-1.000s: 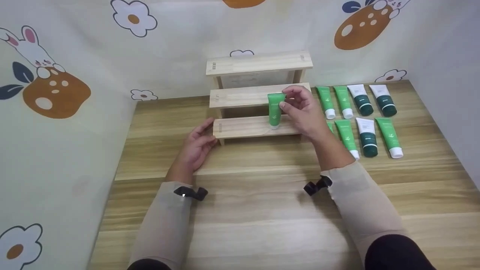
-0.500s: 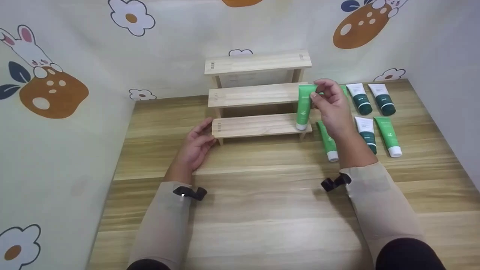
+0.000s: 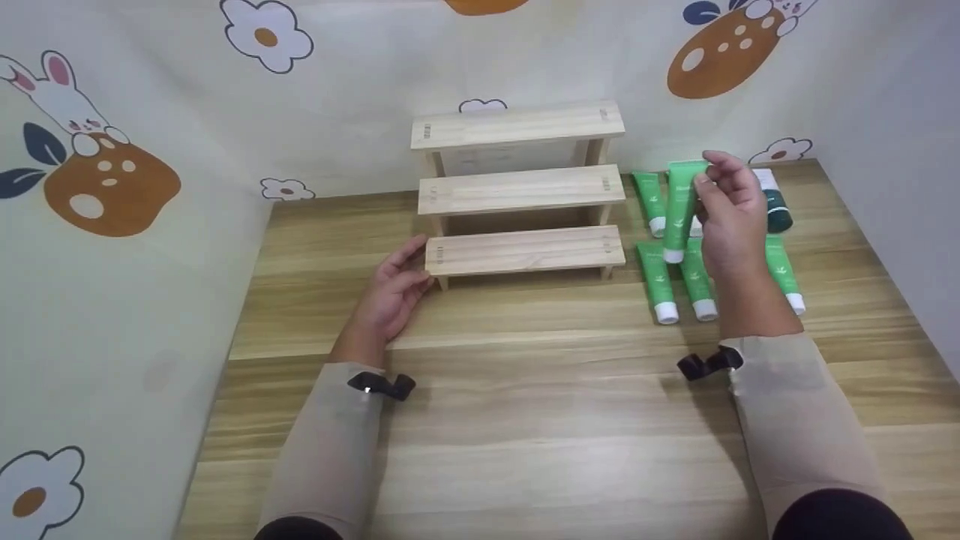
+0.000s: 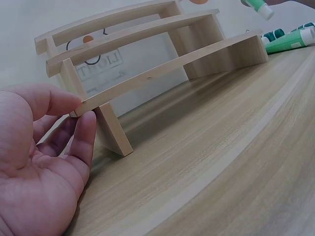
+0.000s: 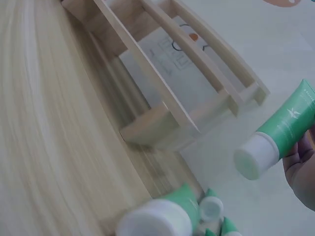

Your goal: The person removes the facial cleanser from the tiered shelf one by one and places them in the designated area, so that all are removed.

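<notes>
My left hand (image 3: 390, 292) pinches the left end of the lowest step of a three-step wooden shelf (image 3: 525, 251). In the left wrist view the thumb lies over that corner and fingers are under it. My right hand (image 3: 736, 225) pinches a green squeeze tube (image 3: 681, 206) along its side near the flat end. That tube hangs cap down above other tubes, to the right of the shelf. Its white cap (image 5: 256, 155) shows in the right wrist view. All three steps of the shelf are bare.
Below the held tube, green tubes (image 3: 656, 281) lie in two rows on the wooden table (image 3: 540, 420). A white and dark green tube (image 3: 778, 210) lies behind my right hand, others being partly hidden. A patterned wall covering (image 3: 360, 112) rises behind the shelf.
My right hand has carried the green tube rightward, from over the lowest step to above the tubes on the table. My left hand and the shelf have stayed put.
</notes>
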A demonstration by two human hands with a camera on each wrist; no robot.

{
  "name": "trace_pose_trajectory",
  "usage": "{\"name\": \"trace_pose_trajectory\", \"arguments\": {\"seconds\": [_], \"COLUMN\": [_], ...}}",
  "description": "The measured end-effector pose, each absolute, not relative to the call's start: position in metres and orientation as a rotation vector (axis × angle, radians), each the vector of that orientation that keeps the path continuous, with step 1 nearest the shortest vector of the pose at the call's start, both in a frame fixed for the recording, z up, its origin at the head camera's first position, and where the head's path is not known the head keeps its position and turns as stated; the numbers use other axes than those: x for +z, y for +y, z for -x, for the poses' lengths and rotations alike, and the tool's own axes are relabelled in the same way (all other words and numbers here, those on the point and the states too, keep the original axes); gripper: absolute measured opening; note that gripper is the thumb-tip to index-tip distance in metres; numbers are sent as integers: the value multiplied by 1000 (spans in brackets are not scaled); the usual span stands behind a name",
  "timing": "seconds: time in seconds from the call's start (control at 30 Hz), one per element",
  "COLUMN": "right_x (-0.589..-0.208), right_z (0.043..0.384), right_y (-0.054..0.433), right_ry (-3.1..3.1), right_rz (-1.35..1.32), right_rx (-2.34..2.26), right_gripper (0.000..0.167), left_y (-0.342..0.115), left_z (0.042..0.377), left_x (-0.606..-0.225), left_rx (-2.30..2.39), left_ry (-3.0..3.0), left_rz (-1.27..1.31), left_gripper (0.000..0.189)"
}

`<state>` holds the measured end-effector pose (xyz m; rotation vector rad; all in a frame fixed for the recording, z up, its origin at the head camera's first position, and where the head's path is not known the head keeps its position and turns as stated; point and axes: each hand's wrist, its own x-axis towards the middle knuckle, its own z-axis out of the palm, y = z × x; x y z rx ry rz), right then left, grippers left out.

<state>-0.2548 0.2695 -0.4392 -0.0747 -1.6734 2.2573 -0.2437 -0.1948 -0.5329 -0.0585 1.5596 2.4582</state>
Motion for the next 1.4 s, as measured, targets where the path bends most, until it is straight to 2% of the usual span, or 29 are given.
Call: {"name": "trace_pose_trajectory", "arguments": {"seconds": [0.8, 1.4], "right_x": [-449, -469], "right_z": [233, 227], "right_y": [391, 443], "right_ry": [-1492, -1681], "right_rz": [460, 657], "right_rx": [2168, 2047], "right_gripper": [38, 40], "left_y": [-194, -195], "left_z": [244, 243], "left_x": [-533, -532], "left_rx": [2454, 2439], "left_ry": [1544, 1578], "left_rz": [62, 73], "left_gripper": [71, 69]}}
